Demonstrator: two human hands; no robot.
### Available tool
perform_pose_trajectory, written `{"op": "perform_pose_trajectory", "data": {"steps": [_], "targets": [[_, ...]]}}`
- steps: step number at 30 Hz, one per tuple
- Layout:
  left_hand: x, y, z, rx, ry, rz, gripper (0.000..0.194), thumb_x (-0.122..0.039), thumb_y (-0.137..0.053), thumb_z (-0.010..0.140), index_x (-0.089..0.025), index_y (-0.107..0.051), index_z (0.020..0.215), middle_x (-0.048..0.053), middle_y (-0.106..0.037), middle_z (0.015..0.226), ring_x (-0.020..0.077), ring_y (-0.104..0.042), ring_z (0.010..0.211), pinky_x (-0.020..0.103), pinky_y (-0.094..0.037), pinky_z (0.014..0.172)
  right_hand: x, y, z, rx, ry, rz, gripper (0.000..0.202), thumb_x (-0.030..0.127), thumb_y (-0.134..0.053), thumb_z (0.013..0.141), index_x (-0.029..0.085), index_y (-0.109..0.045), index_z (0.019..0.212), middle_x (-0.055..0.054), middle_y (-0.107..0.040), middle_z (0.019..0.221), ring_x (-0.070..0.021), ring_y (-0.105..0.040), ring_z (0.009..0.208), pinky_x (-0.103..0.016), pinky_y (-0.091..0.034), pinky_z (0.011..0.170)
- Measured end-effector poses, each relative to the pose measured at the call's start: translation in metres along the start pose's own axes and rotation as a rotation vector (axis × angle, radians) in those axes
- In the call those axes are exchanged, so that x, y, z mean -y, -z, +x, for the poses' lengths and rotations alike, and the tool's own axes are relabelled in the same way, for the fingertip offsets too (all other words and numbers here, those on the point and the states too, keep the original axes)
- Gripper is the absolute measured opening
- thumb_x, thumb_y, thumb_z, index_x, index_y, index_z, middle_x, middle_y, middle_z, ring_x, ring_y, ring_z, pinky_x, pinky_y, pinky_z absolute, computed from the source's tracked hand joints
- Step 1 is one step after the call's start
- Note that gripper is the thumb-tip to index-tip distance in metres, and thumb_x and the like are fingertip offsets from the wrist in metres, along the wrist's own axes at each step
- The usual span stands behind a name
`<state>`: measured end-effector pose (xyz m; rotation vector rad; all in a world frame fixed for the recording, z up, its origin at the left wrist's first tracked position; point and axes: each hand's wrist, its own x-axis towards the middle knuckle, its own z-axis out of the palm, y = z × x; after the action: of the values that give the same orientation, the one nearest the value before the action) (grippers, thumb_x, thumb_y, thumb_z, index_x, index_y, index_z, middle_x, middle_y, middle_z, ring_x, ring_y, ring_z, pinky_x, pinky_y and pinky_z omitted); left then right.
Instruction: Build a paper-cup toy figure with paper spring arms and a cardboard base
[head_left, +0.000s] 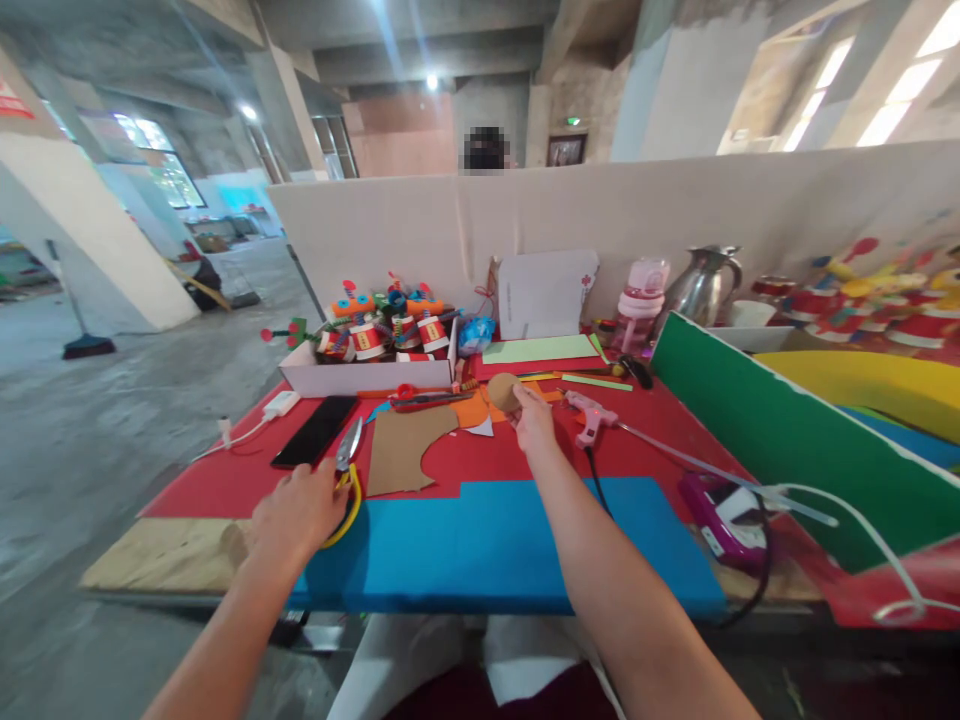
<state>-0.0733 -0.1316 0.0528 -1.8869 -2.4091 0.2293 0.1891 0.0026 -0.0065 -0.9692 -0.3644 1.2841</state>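
My right hand point(531, 412) pinches a round cardboard disc point(502, 392) by its right edge, above the red tabletop. Lower on the left, my left hand point(304, 508) has its fingers curled at the yellow handle of a pair of scissors point(349, 447), whose blades point away from me. Between the hands lies a piece of brown cardboard point(401, 450) with a curved cut-out on its right side. Orange paper scraps point(472, 410) sit just beyond it. A pink glue gun point(592, 418) with a long glue stick rests to the right of my right hand.
A black phone point(315, 432) lies left of the scissors. Behind stands a white box point(367, 378) of decorated cup figures. A blue sheet point(517, 550) covers the front edge. At right are a purple power strip point(724, 525), cables and a green-sided box point(757, 440).
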Motion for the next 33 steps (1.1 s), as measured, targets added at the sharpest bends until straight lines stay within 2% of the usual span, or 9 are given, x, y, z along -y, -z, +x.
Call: {"op": "perform_pose_trajectory", "data": {"steps": [4,6,11,15,18,22,27,30,33], "targets": [[-0.026,0.023,0.012,-0.204,-0.191,-0.046,0.039,-0.037,-0.034,0.092,-0.018,-0.059,0.115,0.016,-0.064,0.106,0.0314,-0.062,0.098,0.035,-0.048,0.07,-0.001,0.0,-0.001,0.046,0.026,-0.007,0.018,0.025,-0.074,0.059,0.022,-0.059,0.067,0.005,-0.066,0.061,-0.0138,-0.062,0.063,-0.023,-0.048,0.056],[-0.051,0.03,0.025,-0.206,-0.297,-0.147,0.036,-0.035,-0.037,0.091,-0.022,-0.059,0.115,0.011,-0.066,0.107,0.0263,-0.064,0.093,0.031,-0.047,0.07,-0.001,0.0,-0.002,0.071,0.04,-0.011,0.02,0.026,-0.075,0.057,0.022,-0.058,0.068,0.006,-0.065,0.062,-0.0137,-0.062,0.064,-0.023,-0.048,0.057],[-0.118,0.023,0.067,-0.008,-0.502,-0.335,0.021,-0.025,-0.043,0.087,-0.022,-0.064,0.087,0.008,-0.071,0.092,0.0221,-0.067,0.085,0.026,-0.045,0.067,0.004,0.002,-0.003,0.054,0.062,0.007,0.02,0.026,-0.074,0.056,0.021,-0.059,0.069,0.006,-0.065,0.063,-0.0127,-0.06,0.062,-0.024,-0.048,0.057],[-0.151,0.012,0.081,0.29,-0.429,-0.97,0.023,-0.024,-0.035,0.09,-0.019,-0.057,0.091,0.003,-0.066,0.075,0.0126,-0.061,0.055,0.021,-0.042,0.05,0.004,0.001,-0.003,0.098,0.109,0.038,0.025,0.024,-0.076,0.055,0.021,-0.057,0.071,0.005,-0.067,0.066,-0.0139,-0.063,0.066,-0.026,-0.051,0.061],[-0.162,0.003,0.079,0.452,-0.403,-1.477,0.015,-0.027,-0.044,0.086,-0.019,-0.051,0.097,-0.001,-0.059,0.072,0.0098,-0.057,0.05,0.018,-0.039,0.044,0.0,-0.002,-0.004,0.16,0.112,0.069,0.028,0.022,-0.076,0.054,0.022,-0.055,0.072,0.005,-0.069,0.069,-0.0134,-0.064,0.066,-0.026,-0.052,0.064],[-0.16,-0.005,0.084,0.329,-0.43,-1.626,0.018,-0.035,-0.052,0.083,-0.019,-0.045,0.082,-0.003,-0.054,0.062,0.01,-0.053,0.047,0.02,-0.038,0.045,-0.001,-0.005,-0.008,0.269,0.081,0.02,0.028,0.023,-0.079,0.054,0.021,-0.057,0.071,0.005,-0.069,0.072,-0.0117,-0.064,0.066,-0.024,-0.052,0.065],[-0.142,0.014,0.093,0.043,-0.602,-1.057,0.015,-0.018,-0.051,0.079,-0.02,-0.043,0.067,0.0,-0.057,0.065,0.0158,-0.057,0.065,0.025,-0.041,0.062,0.009,-0.001,-0.016,0.433,0.075,-0.306,0.035,0.021,-0.084,0.05,0.019,-0.066,0.08,0.002,-0.071,0.071,-0.0124,-0.064,0.065,-0.024,-0.051,0.064],[-0.118,0.03,0.084,-0.04,-0.711,-0.738,0.009,-0.024,-0.045,0.086,-0.021,-0.052,0.081,0.004,-0.064,0.081,0.0189,-0.061,0.076,0.027,-0.041,0.067,0.015,-0.001,-0.021,0.518,0.025,-0.391,0.035,0.024,-0.085,0.05,0.017,-0.071,0.081,0.0,-0.073,0.073,-0.0137,-0.065,0.067,-0.026,-0.051,0.067],[-0.07,0.03,0.068,-0.086,-0.526,-0.474,0.024,-0.035,-0.033,0.093,-0.023,-0.053,0.098,0.005,-0.066,0.085,0.0214,-0.062,0.076,0.028,-0.04,0.063,0.018,-0.002,-0.023,0.429,0.052,-0.323,0.034,0.027,-0.084,0.05,0.018,-0.073,0.08,0.0,-0.074,0.075,-0.0139,-0.066,0.071,-0.026,-0.051,0.069]]}}
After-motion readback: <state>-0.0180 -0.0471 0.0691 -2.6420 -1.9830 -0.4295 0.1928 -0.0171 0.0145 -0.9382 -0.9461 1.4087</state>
